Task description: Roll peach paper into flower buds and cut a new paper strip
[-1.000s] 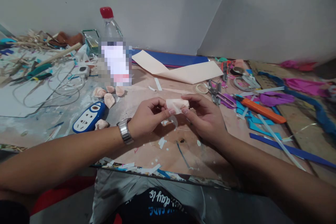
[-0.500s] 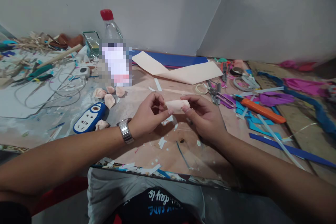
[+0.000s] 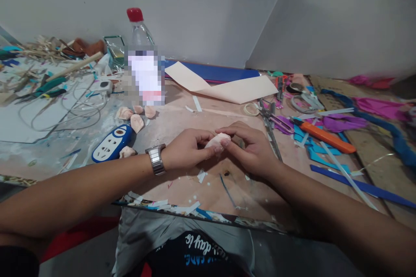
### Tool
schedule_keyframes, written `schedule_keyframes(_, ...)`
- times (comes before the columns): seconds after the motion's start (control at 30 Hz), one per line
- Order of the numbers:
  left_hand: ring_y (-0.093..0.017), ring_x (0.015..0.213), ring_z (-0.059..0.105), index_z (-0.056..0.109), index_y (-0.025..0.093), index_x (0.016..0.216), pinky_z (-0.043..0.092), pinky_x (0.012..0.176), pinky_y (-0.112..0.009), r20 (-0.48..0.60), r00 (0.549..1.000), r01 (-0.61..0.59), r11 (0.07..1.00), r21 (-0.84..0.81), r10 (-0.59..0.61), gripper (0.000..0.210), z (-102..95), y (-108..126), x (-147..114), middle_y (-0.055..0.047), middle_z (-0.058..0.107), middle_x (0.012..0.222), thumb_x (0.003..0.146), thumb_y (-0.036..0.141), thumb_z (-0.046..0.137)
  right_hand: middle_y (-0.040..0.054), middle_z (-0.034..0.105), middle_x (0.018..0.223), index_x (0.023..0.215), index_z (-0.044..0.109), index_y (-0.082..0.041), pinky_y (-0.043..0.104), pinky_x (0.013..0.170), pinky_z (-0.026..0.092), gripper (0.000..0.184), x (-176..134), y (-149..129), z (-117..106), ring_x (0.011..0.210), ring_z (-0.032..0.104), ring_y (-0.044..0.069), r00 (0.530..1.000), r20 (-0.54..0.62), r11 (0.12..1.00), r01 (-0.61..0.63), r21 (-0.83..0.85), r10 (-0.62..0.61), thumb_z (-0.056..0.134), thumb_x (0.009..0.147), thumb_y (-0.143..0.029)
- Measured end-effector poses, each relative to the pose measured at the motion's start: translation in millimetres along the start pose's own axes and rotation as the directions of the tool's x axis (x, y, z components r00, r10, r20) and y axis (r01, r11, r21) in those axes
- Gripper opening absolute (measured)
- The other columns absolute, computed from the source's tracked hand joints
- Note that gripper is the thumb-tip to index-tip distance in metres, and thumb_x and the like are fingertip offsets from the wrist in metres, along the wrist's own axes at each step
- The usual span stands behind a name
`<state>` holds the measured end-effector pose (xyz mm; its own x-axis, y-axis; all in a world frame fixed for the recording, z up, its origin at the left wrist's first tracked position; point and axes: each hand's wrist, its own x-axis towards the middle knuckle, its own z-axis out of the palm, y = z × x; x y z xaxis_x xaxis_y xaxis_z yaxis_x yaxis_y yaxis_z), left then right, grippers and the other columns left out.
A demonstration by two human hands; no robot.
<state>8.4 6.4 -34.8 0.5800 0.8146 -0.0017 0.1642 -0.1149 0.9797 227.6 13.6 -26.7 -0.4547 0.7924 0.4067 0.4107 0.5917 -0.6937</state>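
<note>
Both hands have drawn closer together over the last half second, and the small peach-coloured paper piece (image 3: 217, 140) between them has tipped aslant and looks shorter, its ends more covered. To me that reads as the piece being worked by the fingers, not merely held.

From the head view, the piece sits above the desk (image 3: 177, 123), right in front of the person. The left hand (image 3: 189, 148) pinches one end between thumb and forefinger; the right hand (image 3: 255, 148) pinches the other, thumb on the near side. The remaining fingers curl behind, partly hidden, so I can't tell how they press.

Four crumpled peach petals (image 3: 137, 124) lie clustered to the left, and another such piece (image 3: 127, 152) sits just beside the blue-and-white power strip (image 3: 112, 143). A folded cream paper strip (image 3: 227, 90) lies beyond the hands; scissors (image 3: 280, 124) and an orange utility knife (image 3: 328, 136) are off to the right, untouched.
</note>
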Motion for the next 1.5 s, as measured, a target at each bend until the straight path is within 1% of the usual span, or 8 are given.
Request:
schedule_keyframes(0.27,-0.013,0.068,0.057,0.074,0.012,0.094,0.043,0.060,-0.023,0.060,0.998,0.006,0.999,0.034,-0.008,0.032,-3.2,3,0,-0.006,0.071,0.081,0.096,0.043,0.065,0.0086,0.078,0.102,0.116,0.076,-0.022,0.039,0.083,0.054,0.022,-1,0,0,0.093,0.071,0.023,0.998,0.004,0.998,0.065,0.000,-0.065,0.065,0.099,-0.031)
schedule_keyframes(0.43,-0.010,0.058,0.050,0.076,0.012,0.095,0.037,0.052,-0.022,0.109,0.994,0.036,0.999,-0.038,-0.032,0.045,-3.5,8,-1,-0.003,0.063,0.067,0.101,0.052,0.057,0.0081,0.077,0.099,0.118,0.076,-0.023,0.040,0.084,0.055,0.024,-1,1,-1,0.091,0.071,0.023,0.998,0.017,0.998,0.053,0.021,-0.054,0.065,0.099,-0.033)
schedule_keyframes(0.57,-0.009,0.056,0.049,0.077,0.013,0.096,0.035,0.050,-0.021,0.087,0.994,0.073,0.994,-0.078,-0.066,0.047,-2.5,6,0,-0.003,0.064,0.070,0.098,0.057,0.061,0.0085,0.075,0.104,0.125,0.072,-0.024,0.038,0.081,0.058,0.031,-3,0,1,0.092,0.070,0.023,0.999,0.001,0.996,-0.045,0.080,0.045,0.066,0.098,-0.037)
schedule_keyframes(0.7,-0.011,0.062,0.056,0.076,0.013,0.098,0.039,0.054,-0.022,0.018,0.995,0.097,0.976,-0.193,-0.095,0.046,-1.6,4,2,-0.007,0.071,0.082,0.094,0.058,0.067,0.0057,0.071,0.099,0.134,0.063,-0.023,0.032,0.065,0.059,0.041,-5,-1,5,0.074,0.069,0.018,0.968,0.076,0.913,-0.249,0.323,0.238,0.064,0.100,-0.046)
schedule_keyframes(0.8,-0.011,0.065,0.058,0.074,0.012,0.096,0.042,0.058,-0.022,-0.042,0.994,0.089,0.964,-0.249,-0.103,0.045,-0.7,5,2,-0.007,0.072,0.083,0.090,0.057,0.072,0.0062,0.073,0.097,0.120,0.068,-0.021,0.032,0.067,0.059,0.040,-3,-1,8,0.078,0.069,0.019,0.951,0.119,0.869,-0.308,0.387,0.284,0.071,0.095,-0.052)
schedule_keyframes(0.97,-0.009,0.056,0.050,0.069,0.012,0.082,0.040,0.054,-0.021,-0.050,0.992,0.096,0.960,-0.264,-0.113,0.045,0.8,6,1,-0.001,0.062,0.067,0.089,0.057,0.072,0.0040,0.073,0.080,0.088,0.074,-0.019,0.030,0.064,0.053,0.031,-1,-4,7,0.072,0.064,0.018,0.950,0.100,0.902,-0.313,0.298,0.297,0.078,0.088,-0.049)
schedule_keyframes(1.17,-0.011,0.065,0.057,0.073,0.012,0.092,0.044,0.058,-0.022,-0.038,0.996,0.067,0.977,-0.202,-0.076,0.037,-0.6,3,1,-0.005,0.070,0.079,0.093,0.048,0.070,0.0032,0.073,0.082,0.088,0.073,-0.020,0.031,0.066,0.056,0.024,-3,-5,9,0.073,0.067,0.018,0.929,0.078,0.830,-0.359,0.427,0.361,0.081,0.086,-0.042)
schedule_keyframes(1.5,-0.010,0.059,0.054,0.075,0.012,0.086,0.042,0.054,-0.021,-0.039,0.997,0.069,0.993,-0.101,-0.073,0.042,-1.1,6,1,-0.003,0.068,0.069,0.094,0.053,0.067,0.0031,0.072,0.083,0.089,0.073,-0.019,0.032,0.069,0.057,0.027,-3,-5,12,0.075,0.066,0.018,0.908,0.137,0.749,-0.405,0.524,0.395,0.083,0.083,-0.044)
